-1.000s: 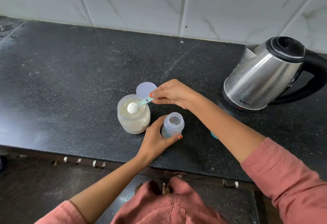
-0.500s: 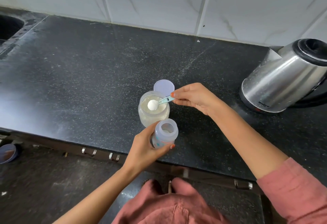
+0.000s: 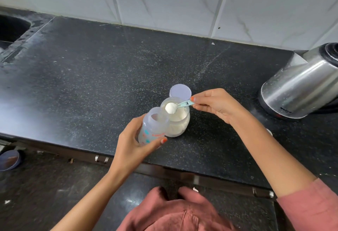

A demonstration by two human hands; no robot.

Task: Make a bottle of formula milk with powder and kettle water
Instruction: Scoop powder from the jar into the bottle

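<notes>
The job is at the powder stage; the jar (image 3: pixel 178 124) stands open on the counter (image 3: pixel 91 77) with its lid (image 3: pixel 180 92) lying flat just behind it, and a scoop (image 3: pixel 184 104) heaped with powder (image 3: pixel 170 108) hangs over the jar's mouth. The right hand (image 3: pixel 217 105) pinches the scoop's handle between thumb and fingertips, the other fingers curled under. The left hand (image 3: pixel 131 145) wraps round the bottle (image 3: pixel 153 130), which is off the counter, uncapped and tilted toward the jar, its mouth just beside the scoop. The powder is not yet tipped in, by the look of it; I cannot tell whether any earlier scoops lie inside; water from the kettle (image 3: pixel 300 86), capping and shaking are judged still to come. Against half a second ago, the bottle has risen from in front of the jar and leaned in beside it; the scoop has barely shifted.
</notes>
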